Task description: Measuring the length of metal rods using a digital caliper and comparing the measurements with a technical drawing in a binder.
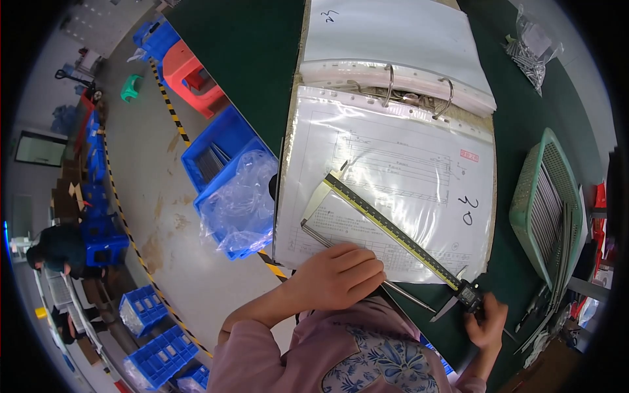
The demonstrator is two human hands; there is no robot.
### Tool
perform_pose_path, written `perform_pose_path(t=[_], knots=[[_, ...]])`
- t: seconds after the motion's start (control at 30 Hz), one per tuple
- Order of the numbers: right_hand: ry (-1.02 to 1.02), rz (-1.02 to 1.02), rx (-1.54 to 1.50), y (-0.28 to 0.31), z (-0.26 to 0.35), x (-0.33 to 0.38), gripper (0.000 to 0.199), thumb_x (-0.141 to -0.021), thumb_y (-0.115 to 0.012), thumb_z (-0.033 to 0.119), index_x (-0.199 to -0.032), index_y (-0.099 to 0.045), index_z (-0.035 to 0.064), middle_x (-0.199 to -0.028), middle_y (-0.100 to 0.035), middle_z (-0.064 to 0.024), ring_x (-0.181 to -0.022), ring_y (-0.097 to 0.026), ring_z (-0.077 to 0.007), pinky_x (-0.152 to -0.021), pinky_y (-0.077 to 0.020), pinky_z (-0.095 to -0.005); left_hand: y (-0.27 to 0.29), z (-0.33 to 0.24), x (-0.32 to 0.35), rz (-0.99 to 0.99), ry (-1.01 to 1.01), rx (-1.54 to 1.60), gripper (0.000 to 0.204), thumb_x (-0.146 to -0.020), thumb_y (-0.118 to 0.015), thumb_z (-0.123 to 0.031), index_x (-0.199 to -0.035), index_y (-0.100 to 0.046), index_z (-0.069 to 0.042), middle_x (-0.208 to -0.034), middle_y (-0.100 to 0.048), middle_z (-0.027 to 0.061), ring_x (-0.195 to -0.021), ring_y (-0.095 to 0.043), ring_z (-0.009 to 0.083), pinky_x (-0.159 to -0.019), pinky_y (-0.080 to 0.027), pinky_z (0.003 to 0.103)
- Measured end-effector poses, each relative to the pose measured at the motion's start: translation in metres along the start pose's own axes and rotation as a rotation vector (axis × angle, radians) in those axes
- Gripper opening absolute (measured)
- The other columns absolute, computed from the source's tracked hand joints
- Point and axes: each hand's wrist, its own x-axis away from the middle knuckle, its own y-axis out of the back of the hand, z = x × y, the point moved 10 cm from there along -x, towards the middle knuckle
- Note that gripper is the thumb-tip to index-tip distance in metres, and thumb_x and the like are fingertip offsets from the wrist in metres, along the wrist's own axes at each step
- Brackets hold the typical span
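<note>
My left hand [339, 276] is closed around a thin metal rod [409, 297], which slants from lower right to upper left across the binder's near edge. A long digital caliper [393, 230] with a black and yellow scale lies open on the plastic-sleeved drawing page, roughly parallel to the rod. Its far jaw [316, 200] is beside the rod's upper-left end; its sliding jaw is near the other end. Whether the jaws touch the rod is hard to tell. With thumb and fingers, my right hand [486, 321] grips the caliper by its display end.
The open ring binder [393, 164] lies on a dark green table [229, 39]. At right, a green basket [547, 203] holds several metal rods; a bag of small metal parts [529, 52] lies beyond. Blue bins [226, 147] and a red stool [187, 75] stand left of the table.
</note>
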Motion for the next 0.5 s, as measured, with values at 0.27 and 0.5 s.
perform_pose_path(t=[0.27, 0.5], knots=[[0.039, -0.024, 0.032, -0.0005, 0.0012, 0.001, 0.022, -0.056, -0.058, 0.014, -0.062, -0.039, 0.0051, -0.046, -0.036, -0.0075, -0.037, -0.037, -0.0226, -0.039, -0.0262, -0.033, 0.0007, -0.0017, 0.0003, -0.014, -0.013, -0.014, 0.018, -0.067, -0.061, -0.01, -0.084, -0.06, -0.004, -0.09, -0.056, 0.0042, -0.087, -0.056, 0.0183, -0.075, -0.048, 0.03], [0.1, -0.063, 0.026, 0.0001, 0.0029, 0.0036, 0.022, -0.056, -0.058, 0.016, -0.062, -0.039, 0.005, -0.047, -0.037, -0.0083, -0.038, -0.037, -0.0231, -0.04, -0.0261, -0.0334, -0.0015, -0.0026, 0.0009, 0.003, 0.005, -0.008, 0.019, -0.066, -0.06, -0.01, -0.084, -0.06, -0.004, -0.09, -0.056, 0.004, -0.087, -0.056, 0.0181, -0.075, -0.048, 0.03]])
